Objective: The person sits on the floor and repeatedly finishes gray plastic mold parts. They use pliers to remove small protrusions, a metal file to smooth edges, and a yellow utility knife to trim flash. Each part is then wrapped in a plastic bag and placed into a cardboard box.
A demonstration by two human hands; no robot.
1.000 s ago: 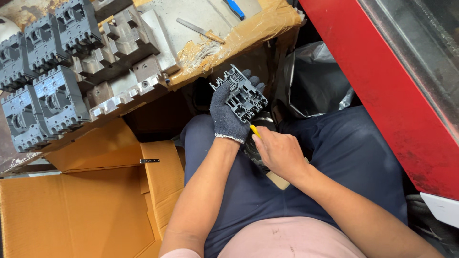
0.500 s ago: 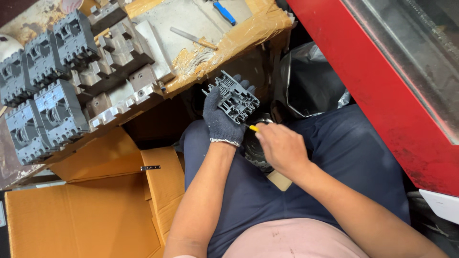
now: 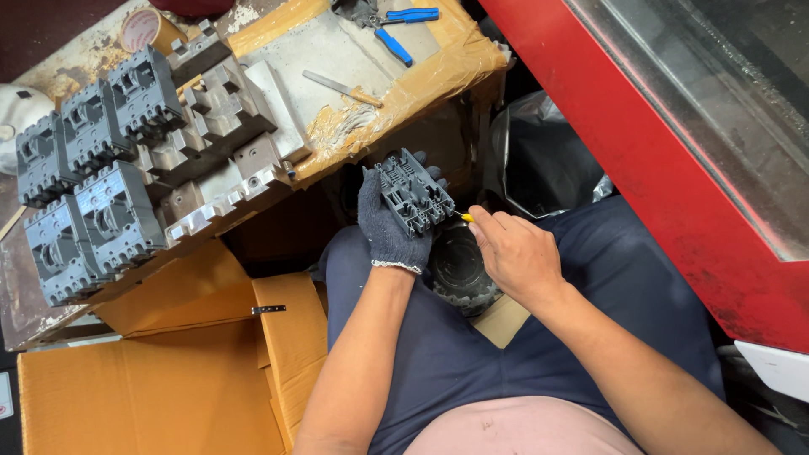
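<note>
Below, orange cardboard box (image 3: pixel 152 396), perhaps open

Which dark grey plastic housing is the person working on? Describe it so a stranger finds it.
Look below the taped bench edge, above the lap. The ribbed dark grey plastic housing sits in the gloved left hand; unlike the benchtop units, it is held.

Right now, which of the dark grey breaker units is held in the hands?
The ribbed unit in the gloved left hand; the other units sit in rows on the bench.
</note>
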